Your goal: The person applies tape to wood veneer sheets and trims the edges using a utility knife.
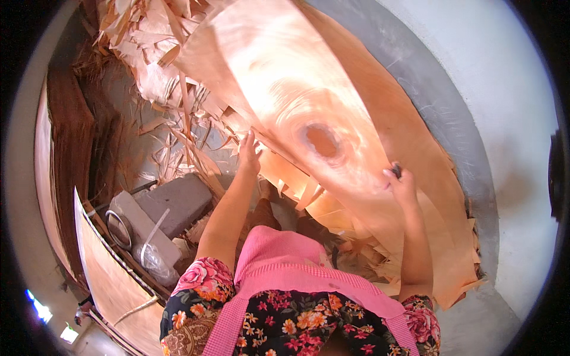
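Note:
A large, thin sheet of wood veneer [291, 65] stretches diagonally in front of me, with a ragged oval hole [321, 141] low in it. My left hand [249, 154] is by the sheet's left edge, fingers extended and apart; whether they touch the wood I cannot tell. At the sheet's right side my right hand [404, 184] is closed round a small dark object [396, 170], only part of which shows. More veneer sheets [439, 237] lie beneath, their edges torn and uneven.
A heap of veneer scraps [160, 71] fills the upper left. Grey blocks [175, 204], a roll of tape [119, 229] and a clear plastic bag [155, 264] are at left, beside upright veneer sheets [107, 261]. A dark brown stack [68, 142] stands farther left. A pale wall [504, 118] rises at right.

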{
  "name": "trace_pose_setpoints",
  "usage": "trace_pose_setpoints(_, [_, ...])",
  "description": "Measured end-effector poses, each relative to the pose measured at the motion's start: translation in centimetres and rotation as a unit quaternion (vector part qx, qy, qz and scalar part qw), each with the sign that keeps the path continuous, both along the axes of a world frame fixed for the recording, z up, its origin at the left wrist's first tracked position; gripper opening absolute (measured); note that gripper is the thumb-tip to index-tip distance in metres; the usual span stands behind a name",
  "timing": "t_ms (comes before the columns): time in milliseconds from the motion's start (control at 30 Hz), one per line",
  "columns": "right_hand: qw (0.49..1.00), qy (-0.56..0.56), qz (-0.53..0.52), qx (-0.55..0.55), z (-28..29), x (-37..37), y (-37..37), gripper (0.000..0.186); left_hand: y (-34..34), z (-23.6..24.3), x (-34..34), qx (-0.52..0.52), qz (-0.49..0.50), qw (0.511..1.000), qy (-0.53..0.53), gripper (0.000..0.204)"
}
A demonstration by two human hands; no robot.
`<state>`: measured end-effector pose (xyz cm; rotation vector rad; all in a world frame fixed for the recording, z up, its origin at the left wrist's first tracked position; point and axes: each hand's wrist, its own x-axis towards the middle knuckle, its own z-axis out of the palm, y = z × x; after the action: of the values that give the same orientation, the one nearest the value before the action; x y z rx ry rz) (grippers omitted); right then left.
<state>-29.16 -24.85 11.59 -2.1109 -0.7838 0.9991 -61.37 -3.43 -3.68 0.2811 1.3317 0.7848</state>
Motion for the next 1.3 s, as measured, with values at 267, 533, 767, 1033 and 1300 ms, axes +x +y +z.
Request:
trace_pose_setpoints(267, [0.996, -0.017, -0.070, -0.045, 12.6, 1.5, -2.1, 0.028, 1.9, 9.0, 4.9, 0.081, -0.174, 0.938, -0.288, 0.045])
trace_pose_setpoints(533, [0.862, -0.119, -0.433, 0.236, 10.3, 0.3, -20.6, 0.026, -0.1, 21.7, 11.6, -0.121, -0.240, 0.763, -0.588, 0.036])
trace_pose_setpoints(767, [0.453, 0.420, -0.749, 0.241, -4.2, -8.5, -33.1, 0.019, -3.7, 33.6, 17.0, 0.067, -0.325, 0.766, -0.551, 0.021])
trace_pose_setpoints(1033, [0.417, 0.300, -0.697, 0.500, -3.4, -3.9, -31.6, 0.019, 7.2, 49.4, 6.7, 0.620, -0.174, 0.739, -0.197, 0.026])
trace_pose_setpoints(1300, [0.684, 0.296, -0.520, 0.418, -1.5, -0.8, -29.2, 0.028, 15.7, 54.7, -23.7, 0.478, -0.167, 0.844, -0.180, 0.020])
